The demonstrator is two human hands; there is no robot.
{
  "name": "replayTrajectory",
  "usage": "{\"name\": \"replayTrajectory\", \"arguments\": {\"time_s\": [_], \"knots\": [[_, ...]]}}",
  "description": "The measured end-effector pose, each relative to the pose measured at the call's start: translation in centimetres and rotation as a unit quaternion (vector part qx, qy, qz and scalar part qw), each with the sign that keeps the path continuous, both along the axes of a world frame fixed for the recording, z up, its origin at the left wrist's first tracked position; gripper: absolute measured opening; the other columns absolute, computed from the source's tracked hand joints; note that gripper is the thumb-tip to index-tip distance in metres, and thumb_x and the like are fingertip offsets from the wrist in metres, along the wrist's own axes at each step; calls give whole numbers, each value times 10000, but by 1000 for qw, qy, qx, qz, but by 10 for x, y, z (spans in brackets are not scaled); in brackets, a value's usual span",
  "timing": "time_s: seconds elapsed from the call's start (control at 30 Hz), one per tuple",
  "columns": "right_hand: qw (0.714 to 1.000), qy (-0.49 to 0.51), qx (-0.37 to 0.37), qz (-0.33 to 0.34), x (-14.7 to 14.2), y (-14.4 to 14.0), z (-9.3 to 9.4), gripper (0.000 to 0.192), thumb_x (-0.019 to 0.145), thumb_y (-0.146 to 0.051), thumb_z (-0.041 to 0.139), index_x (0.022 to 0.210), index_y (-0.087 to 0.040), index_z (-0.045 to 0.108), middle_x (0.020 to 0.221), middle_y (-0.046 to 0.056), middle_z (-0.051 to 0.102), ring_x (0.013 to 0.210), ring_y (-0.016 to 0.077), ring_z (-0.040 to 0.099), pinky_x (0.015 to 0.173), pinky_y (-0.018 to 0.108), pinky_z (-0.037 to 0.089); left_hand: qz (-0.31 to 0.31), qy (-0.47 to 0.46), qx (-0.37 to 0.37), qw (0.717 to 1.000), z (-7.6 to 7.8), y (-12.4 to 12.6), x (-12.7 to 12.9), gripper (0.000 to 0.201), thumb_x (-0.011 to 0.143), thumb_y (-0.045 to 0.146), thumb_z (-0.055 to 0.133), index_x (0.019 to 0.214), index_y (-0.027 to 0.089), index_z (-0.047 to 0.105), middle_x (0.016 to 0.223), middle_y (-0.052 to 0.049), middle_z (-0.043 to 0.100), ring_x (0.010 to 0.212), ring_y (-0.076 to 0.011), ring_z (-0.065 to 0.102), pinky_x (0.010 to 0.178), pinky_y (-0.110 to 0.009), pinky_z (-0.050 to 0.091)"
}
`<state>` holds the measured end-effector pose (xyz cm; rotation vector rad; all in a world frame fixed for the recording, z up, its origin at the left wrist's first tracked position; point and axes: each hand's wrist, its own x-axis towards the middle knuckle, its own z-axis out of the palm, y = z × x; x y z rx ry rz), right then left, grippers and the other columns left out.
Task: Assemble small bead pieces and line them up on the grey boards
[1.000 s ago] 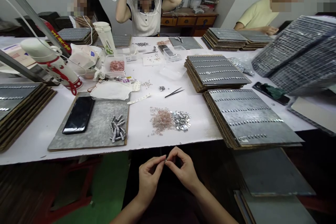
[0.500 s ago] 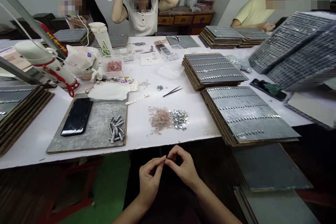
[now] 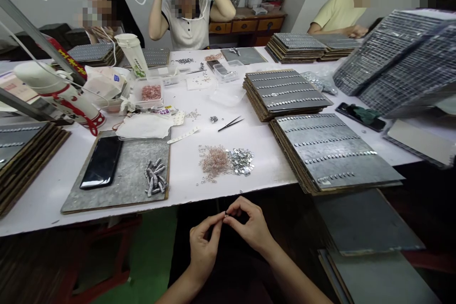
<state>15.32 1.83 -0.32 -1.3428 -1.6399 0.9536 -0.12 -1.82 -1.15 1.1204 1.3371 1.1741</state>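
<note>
My left hand and my right hand meet below the table's front edge, fingertips pinched together on a tiny small part. On the white table just beyond them lies a heap of pink rings beside a heap of silver washers. A grey board at the left carries a black phone and a cluster of small metal cylinders. Black tweezers rest further back.
Stacks of grey boards with rows of metal parts stand at the right, another stack at the left. A white lamp, a plastic box of pink rings and a second phone lie about. Three people sit across the table.
My hands stay pinched together on the part; the view has drifted slightly. The person opposite has taken one hand off their head and raised it.
</note>
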Motion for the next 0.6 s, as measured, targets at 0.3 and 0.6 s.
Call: {"name": "replayTrajectory", "arguments": {"time_s": [0.3,0.6], "knots": [[974,-112,199,-12,23,1,24,76,837,-191,632,823,-251,675,714,-2,608,715,138,563,673,286,466,26,51,62,996,2,0,0,257,829,289,665,1071,221,718,925,-62,765,852,-219,719,816,-303,565],[793,-351,227,-443,219,34,58,202,909,-310,442,810,-206,585,821,73,633,801,218,513,815,391,360,178,273,389,862,3,38,-29,199,721,122,731,867,251,773,772,-18,744,688,-205,661,739,-354,519]]}}
